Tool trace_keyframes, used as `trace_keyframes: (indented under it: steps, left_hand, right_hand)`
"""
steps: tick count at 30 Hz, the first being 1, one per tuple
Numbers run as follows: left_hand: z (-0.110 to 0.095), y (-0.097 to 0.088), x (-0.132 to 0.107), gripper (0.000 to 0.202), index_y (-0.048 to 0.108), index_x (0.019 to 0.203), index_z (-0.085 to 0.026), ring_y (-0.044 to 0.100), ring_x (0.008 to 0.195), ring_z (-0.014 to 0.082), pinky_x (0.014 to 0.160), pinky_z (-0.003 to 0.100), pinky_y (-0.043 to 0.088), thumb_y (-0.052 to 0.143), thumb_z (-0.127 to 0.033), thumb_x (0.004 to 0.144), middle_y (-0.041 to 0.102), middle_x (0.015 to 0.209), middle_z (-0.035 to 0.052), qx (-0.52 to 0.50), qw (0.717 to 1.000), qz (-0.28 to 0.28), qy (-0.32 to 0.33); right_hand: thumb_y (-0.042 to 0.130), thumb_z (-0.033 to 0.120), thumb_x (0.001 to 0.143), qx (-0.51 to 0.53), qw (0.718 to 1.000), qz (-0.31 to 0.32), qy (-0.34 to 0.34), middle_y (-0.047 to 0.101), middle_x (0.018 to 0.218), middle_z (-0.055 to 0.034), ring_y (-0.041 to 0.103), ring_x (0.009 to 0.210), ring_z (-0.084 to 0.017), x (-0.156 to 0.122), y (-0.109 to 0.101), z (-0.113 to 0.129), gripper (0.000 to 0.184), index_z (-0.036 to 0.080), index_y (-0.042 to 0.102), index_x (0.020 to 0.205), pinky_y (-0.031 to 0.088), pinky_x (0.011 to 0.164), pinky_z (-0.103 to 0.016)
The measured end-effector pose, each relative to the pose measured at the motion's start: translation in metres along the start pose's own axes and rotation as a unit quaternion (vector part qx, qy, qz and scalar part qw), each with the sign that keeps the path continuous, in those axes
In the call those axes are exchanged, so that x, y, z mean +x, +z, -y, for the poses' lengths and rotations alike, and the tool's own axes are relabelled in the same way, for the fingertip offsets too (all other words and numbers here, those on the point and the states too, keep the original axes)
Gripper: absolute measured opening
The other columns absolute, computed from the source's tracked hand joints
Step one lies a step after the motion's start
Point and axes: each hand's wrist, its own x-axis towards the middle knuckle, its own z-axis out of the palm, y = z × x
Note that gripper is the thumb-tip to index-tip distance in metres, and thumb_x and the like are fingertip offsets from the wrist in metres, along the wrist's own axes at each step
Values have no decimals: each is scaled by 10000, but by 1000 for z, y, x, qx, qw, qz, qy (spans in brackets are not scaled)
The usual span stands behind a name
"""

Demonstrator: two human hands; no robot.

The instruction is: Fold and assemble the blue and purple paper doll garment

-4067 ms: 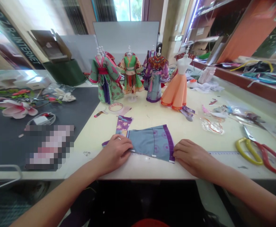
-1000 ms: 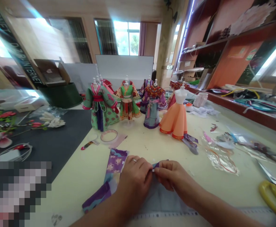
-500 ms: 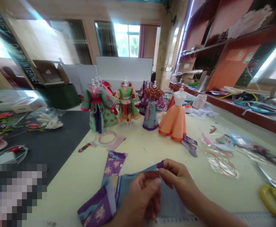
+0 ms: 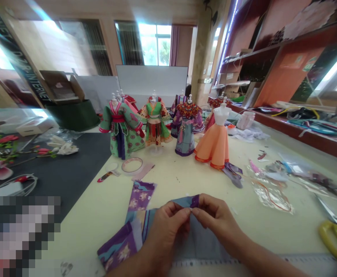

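Note:
A small blue-grey and purple patterned doll garment [image 4: 207, 240] lies at the front of the table, its purple sleeve-like ends [image 4: 119, 248] spread to the left. My left hand [image 4: 171, 227] pinches the garment's upper edge between thumb and fingers. Close beside it, my right hand [image 4: 214, 215] grips the same edge near a dark purple corner [image 4: 195, 201]. The two thumbs almost meet at the fabric. Whatever lies between the fingertips, beyond cloth, is too small to make out. A clear ruler [image 4: 272, 260] runs under the garment along the front.
Several dressed doll stands, among them one with an orange skirt [image 4: 213, 146], stand across the back. Yellow-handled scissors [image 4: 332, 238] lie at the right. A tape roll [image 4: 131, 165] and a small cutter [image 4: 105, 177] sit left of centre. Plastic bags [image 4: 272, 196] lie to the right.
My left hand has risen to the garment's upper edge, and its thumb and fingers now pinch there against my right hand. The right hand has hardly moved. The view has shifted slightly.

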Motion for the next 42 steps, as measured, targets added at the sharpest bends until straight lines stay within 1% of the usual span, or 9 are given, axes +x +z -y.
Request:
trace_keyframes:
  steps: [4, 11, 16, 24, 27, 29, 32, 35, 42]
  left_hand:
    - [2, 0, 3, 167, 487, 611, -137, 408, 464, 68, 483, 210, 301, 608, -242, 660, 481, 511, -32, 14, 1000, -3, 3]
    - [7, -4, 6, 117, 509, 668, -129, 460, 549, 83, 551, 225, 356, 563, -222, 712, 526, 607, -10, -58, 997, 54, -2]
    - [8, -5, 9, 214, 470, 620, -140, 444, 520, 83, 538, 227, 345, 610, -277, 707, 506, 562, -20, -73, 997, 34, -18]
    - [7, -5, 11, 189, 491, 626, -133, 443, 530, 84, 541, 228, 337, 628, -249, 684, 516, 576, -16, -66, 997, 35, -12]
    - [6, -6, 13, 194, 497, 640, -135, 442, 537, 86, 552, 232, 338, 632, -267, 685, 516, 582, -19, -38, 999, 6, -5]
    - [4, -6, 13, 210, 496, 624, -137, 432, 528, 85, 557, 234, 332, 626, -287, 695, 504, 559, -24, -4, 1000, -17, 8]
    - [0, -5, 11, 231, 494, 589, -139, 420, 514, 84, 559, 231, 324, 612, -298, 708, 489, 513, -27, 52, 997, -43, 23]
    - [-5, -2, 9, 225, 509, 581, -138, 412, 493, 83, 539, 223, 315, 617, -293, 703, 487, 483, -31, 103, 992, -61, 31]
    - [-9, 4, 8, 209, 522, 563, -138, 407, 480, 79, 502, 205, 310, 634, -275, 675, 492, 481, -39, 129, 988, -70, 40]
  right_hand:
    - [589, 312, 747, 29, 999, 7, 23, 458, 528, 36, 397, 480, -85, 2, 2, 3, 182, 162, 544, 654, 304, 450, -202]
    - [567, 271, 707, 52, 997, 4, 61, 493, 522, 30, 400, 476, -83, 5, 0, 6, 159, 156, 517, 610, 306, 468, -207]
    - [570, 284, 712, 50, 997, 17, 54, 486, 510, 34, 402, 471, -85, 6, 0, 5, 171, 161, 510, 608, 292, 462, -205]
    - [558, 281, 730, 39, 998, 16, 52, 496, 535, 23, 408, 494, -93, 8, -1, 3, 169, 156, 524, 621, 320, 486, -215]
    - [548, 299, 756, -1, 999, 8, 39, 484, 560, 22, 410, 510, -100, 10, -3, 2, 182, 162, 509, 643, 322, 484, -218]
    - [542, 315, 779, -69, 997, -45, 3, 460, 567, 24, 399, 517, -103, 8, -5, 2, 212, 172, 480, 635, 317, 481, -221]
    - [518, 300, 814, -177, 975, -110, -80, 446, 580, 21, 401, 532, -110, 3, -6, 4, 221, 181, 463, 636, 328, 501, -232]
    - [493, 253, 829, -240, 961, -68, -122, 479, 601, 12, 429, 544, -117, -1, -5, 3, 170, 180, 503, 676, 338, 524, -242]
    - [473, 202, 828, -261, 960, -42, -90, 514, 593, 14, 449, 544, -112, 0, -1, -4, 178, 174, 554, 672, 327, 519, -229]
